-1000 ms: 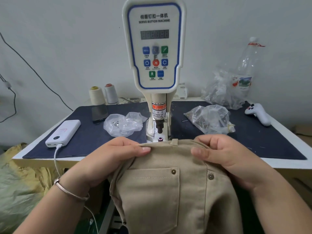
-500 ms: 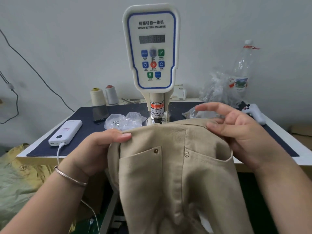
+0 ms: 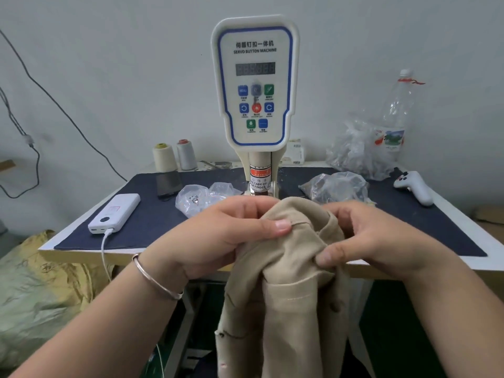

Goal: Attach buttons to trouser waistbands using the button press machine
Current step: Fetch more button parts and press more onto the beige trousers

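We hold the tan trousers (image 3: 294, 268) bunched in the lower centre of the frame, just in front of the button press machine (image 3: 255, 85) that stands in the upper middle. Our left hand (image 3: 218, 241) has its thumb pressed on top of the cloth and its fingers curled behind the fold, pinching the waistband edge; our right hand (image 3: 371, 241) grips the gathered fabric from the other side, thumb on the front and fingers wrapped round the back. The cloth rises in front of the machine's lower end, so we cannot tell whether any of it lies on the die — only the warning label (image 3: 260, 181) on the ram shows above our knuckles. The risk from here, as we judge it, is twofold: the fabric is crumpled rather than flat, so a button could be pressed through a fold or land off its mark, and our fingertips sit close beneath the ram, where a careless stroke could catch them. A bag of buttons (image 3: 200, 199) lies left of centre on the dark mat (image 3: 147, 214), near our left hand.
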### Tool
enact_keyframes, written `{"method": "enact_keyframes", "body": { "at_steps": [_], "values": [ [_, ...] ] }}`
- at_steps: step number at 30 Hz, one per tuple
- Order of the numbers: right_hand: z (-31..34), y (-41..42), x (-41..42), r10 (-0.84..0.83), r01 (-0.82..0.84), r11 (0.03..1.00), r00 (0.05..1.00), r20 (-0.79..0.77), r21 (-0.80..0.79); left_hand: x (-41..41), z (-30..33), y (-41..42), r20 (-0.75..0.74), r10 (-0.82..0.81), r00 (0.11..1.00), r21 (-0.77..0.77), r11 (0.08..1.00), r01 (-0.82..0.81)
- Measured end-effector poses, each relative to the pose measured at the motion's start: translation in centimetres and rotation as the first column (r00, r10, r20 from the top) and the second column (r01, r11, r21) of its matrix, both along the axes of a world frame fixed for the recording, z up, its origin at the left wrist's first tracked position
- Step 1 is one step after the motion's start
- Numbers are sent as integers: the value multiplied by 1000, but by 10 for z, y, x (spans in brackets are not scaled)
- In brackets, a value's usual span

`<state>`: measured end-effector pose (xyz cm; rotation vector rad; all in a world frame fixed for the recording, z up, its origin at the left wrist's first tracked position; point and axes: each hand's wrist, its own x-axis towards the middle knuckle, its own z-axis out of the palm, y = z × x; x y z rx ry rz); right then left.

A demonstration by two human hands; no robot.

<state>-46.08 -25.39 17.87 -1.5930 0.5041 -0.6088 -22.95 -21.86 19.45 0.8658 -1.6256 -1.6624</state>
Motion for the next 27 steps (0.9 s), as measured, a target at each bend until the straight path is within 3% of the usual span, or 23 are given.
{"method": "enact_keyframes", "body": {
  "at_steps": [4, 6, 10, 14, 15, 17, 19, 21, 24, 27],
  "values": [
    [6, -2, -14, -117, 99, 990, 971, 208, 97, 13, -3, -3, 382, -25, 924, -121, 990, 77],
    [10, -2, -19, -228, 183, 968, 927, 298, 171, 24, -8, -4, 454, -80, 888, -97, 986, 139],
    [25, -5, -42, -564, 422, 816, 730, 386, 395, 53, -20, -3, 398, -194, 897, 22, 979, 201],
    [40, -3, -61, -639, 512, 769, 639, 428, 383, 76, -27, -1, 321, -313, 894, 8, 945, 328],
    [43, -1, -64, -652, 537, 759, 626, 429, 369, 80, -26, -1, 260, -279, 924, -30, 954, 297],
    [46, 1, -69, -669, 593, 741, 612, 422, 316, 89, -24, -2, 65, -67, 996, -2, 998, 67],
    [49, -1, -75, -712, 657, 698, 600, 365, 284, 98, -20, -1, -126, 88, 988, 22, 996, -86],
    [43, -9, -87, -782, 720, 623, 556, 282, 307, 99, -9, -2, -205, 63, 977, -27, 997, -70],
    [34, -21, -98, -738, 632, 672, 617, 274, 386, 89, 4, -3, -168, 74, 983, -163, 981, -102],
    [21, -28, -114, -646, 582, 746, 750, 142, 324, 75, 10, -4, -171, 225, 959, -301, 915, -268]
  ]
}}
